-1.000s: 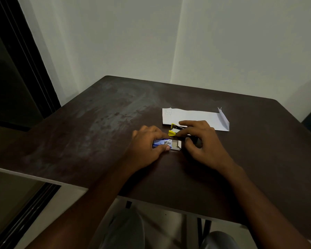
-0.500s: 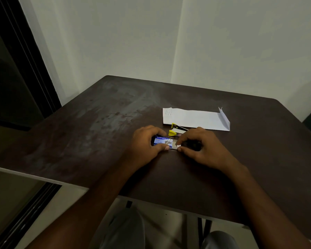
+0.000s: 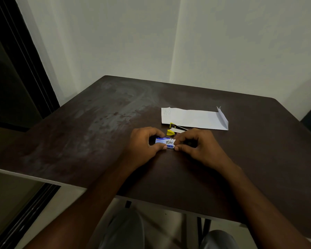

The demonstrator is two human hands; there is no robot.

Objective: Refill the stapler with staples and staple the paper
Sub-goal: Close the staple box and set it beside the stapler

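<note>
Dark brown tabletop (image 3: pixel 90 133) is showing a matte, scuffed surface with pale smeared patches toward its left and far side; rounded corners, thin light edge along the near rim. Left hand (image 3: pixel 142 146) is resting on the tabletop near its middle, fingers (image 3: pixel 161 146) curled and clamped on the left end of a small staple box (image 3: pixel 165 142), thumb on the near edge, forefinger arching over the far edge. The box is a flat cardboard rectangle, blue and white print, lying on the tabletop between the two hands. Right hand (image 3: pixel 201 148) is meeting it from the other side, thumb and forefinger tips pinching together at the box's right end, where a white flap or inner tray is showing; whether anything is being pulled out cannot be told. Just beyond the box, the stapler (image 3: pixel 174 130) is sitting hinged open: yellow plastic nose and tail, black body, a bright metal channel exposed, partly hidden behind the right hand's knuckles. Behind the stapler and touching its far end in view, the paper (image 3: pixel 194 118) is lying flat, a long white folded sheet with faint print at its left end and its right corner creased upward. Grey-clad knees are showing below the tabletop edge.
</note>
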